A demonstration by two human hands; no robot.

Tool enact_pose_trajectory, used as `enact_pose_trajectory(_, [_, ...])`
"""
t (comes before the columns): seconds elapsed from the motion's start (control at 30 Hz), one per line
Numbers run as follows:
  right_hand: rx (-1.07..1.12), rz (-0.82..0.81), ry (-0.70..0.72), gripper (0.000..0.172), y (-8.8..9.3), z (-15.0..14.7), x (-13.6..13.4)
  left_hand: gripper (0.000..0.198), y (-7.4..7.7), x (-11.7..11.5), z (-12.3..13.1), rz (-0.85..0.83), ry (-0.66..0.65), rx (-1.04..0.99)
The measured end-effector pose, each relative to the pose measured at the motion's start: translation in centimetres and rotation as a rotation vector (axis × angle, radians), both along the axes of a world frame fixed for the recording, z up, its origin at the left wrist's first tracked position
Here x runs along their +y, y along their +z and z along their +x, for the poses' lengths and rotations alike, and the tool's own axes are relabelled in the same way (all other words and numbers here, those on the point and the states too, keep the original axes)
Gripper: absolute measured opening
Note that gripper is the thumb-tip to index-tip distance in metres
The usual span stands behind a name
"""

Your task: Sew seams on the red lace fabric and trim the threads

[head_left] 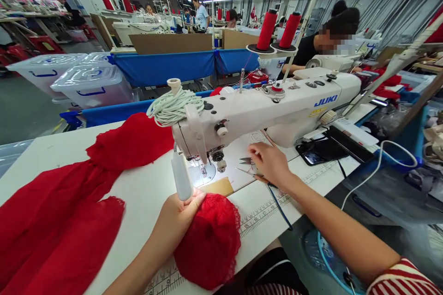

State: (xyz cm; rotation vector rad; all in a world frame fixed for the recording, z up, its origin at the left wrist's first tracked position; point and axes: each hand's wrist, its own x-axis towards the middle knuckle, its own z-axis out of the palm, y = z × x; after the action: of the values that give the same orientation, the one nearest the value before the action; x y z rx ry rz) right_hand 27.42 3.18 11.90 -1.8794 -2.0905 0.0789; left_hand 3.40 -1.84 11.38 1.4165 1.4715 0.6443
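My left hand (pixel 187 209) pinches the upper edge of a red fabric piece (pixel 209 244) with a scalloped lace border, which hangs over the table's front edge. To its right my right hand (pixel 272 163) is over the sewing machine bed, fingers curled together and slightly blurred. Beneath its fingers lie small scissors (pixel 246 161) with dark blades; whether the fingers hold them is hidden. A slim pointed tool with an orange-brown handle (pixel 260 178) lies beside that hand. The white sewing machine (pixel 249 106) stands behind both hands, its presser foot (pixel 204 171) lit.
A large red garment (pixel 65 207) covers the table's left side. A phone (pixel 320 151) lies under the machine's right end. Ruler tape (pixel 266 212) runs along the front edge. Red thread cones (pixel 267 30) stand behind the machine, with a co-worker (pixel 325 41) beyond.
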Motion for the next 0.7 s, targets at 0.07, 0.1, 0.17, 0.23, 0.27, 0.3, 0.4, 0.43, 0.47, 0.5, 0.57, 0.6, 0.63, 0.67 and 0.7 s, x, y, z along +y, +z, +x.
enact_pose_trajectory(0.07, [-0.095, 0.036, -0.094, 0.016, 0.0, 2.3, 1.8, 0.045, -0.1, 0.0, 0.1, 0.018, 0.014, 0.023])
enact_pose_trajectory(0.1, [-0.129, 0.043, -0.100, 0.015, -0.1, 3.2, 2.4, 0.043, -0.1, -0.1, 0.1, 0.026, 0.017, 0.025])
enact_pose_trajectory(0.17, [-0.172, 0.055, -0.082, 0.017, -0.2, 4.2, 3.2, 0.039, -0.2, -0.2, 0.2, 0.037, 0.009, 0.012])
enact_pose_trajectory(0.23, [-0.205, 0.077, -0.036, 0.023, -0.3, 4.1, 3.4, 0.037, -0.2, -0.3, 0.2, 0.042, -0.003, 0.010])
enact_pose_trajectory(0.27, [-0.216, 0.093, 0.014, 0.025, -0.3, 3.8, 3.3, 0.037, -0.3, -0.3, 0.1, 0.052, -0.008, 0.020])
enact_pose_trajectory(0.3, [-0.223, 0.107, 0.082, 0.026, -0.2, 3.2, 3.0, 0.037, -0.3, -0.3, 0.1, 0.067, -0.012, 0.039])
enact_pose_trajectory(0.4, [-0.235, 0.135, 0.377, 0.022, -0.1, 0.6, 2.1, 0.038, -0.5, -0.6, 0.0, 0.129, -0.018, 0.168])
enact_pose_trajectory(0.43, [-0.246, 0.143, 0.488, 0.021, -0.1, -0.5, 1.8, 0.036, -0.6, -0.8, 0.0, 0.154, -0.023, 0.229])
enact_pose_trajectory(0.47, [-0.286, 0.179, 0.624, 0.022, -0.2, -1.6, 1.6, 0.034, -0.6, -0.9, 0.1, 0.184, -0.034, 0.295])
enact_pose_trajectory(0.5, [-0.325, 0.210, 0.730, 0.022, -0.4, -2.6, 1.3, 0.032, -0.7, -1.1, 0.1, 0.220, -0.044, 0.366])
enact_pose_trajectory(0.57, [-0.366, 0.256, 0.837, 0.026, -0.9, -4.4, 1.1, 0.028, -0.8, -1.3, 0.3, 0.332, -0.064, 0.512])
enact_pose_trajectory(0.6, [-0.365, 0.269, 0.851, 0.028, -1.1, -5.0, 1.1, 0.027, -1.0, -1.4, 0.3, 0.403, -0.083, 0.572])
enact_pose_trajectory(0.63, [-0.353, 0.280, 0.852, 0.029, -1.4, -5.4, 1.1, 0.028, -1.1, -1.4, 0.4, 0.472, -0.110, 0.612])
enact_pose_trajectory(0.67, [-0.334, 0.290, 0.848, 0.029, -1.7, -5.6, 1.2, 0.028, -1.3, -1.3, 0.4, 0.528, -0.144, 0.626])
enact_pose_trajectory(0.7, [-0.313, 0.294, 0.845, 0.028, -1.9, -5.7, 1.2, 0.028, -1.5, -1.3, 0.5, 0.562, -0.178, 0.607])
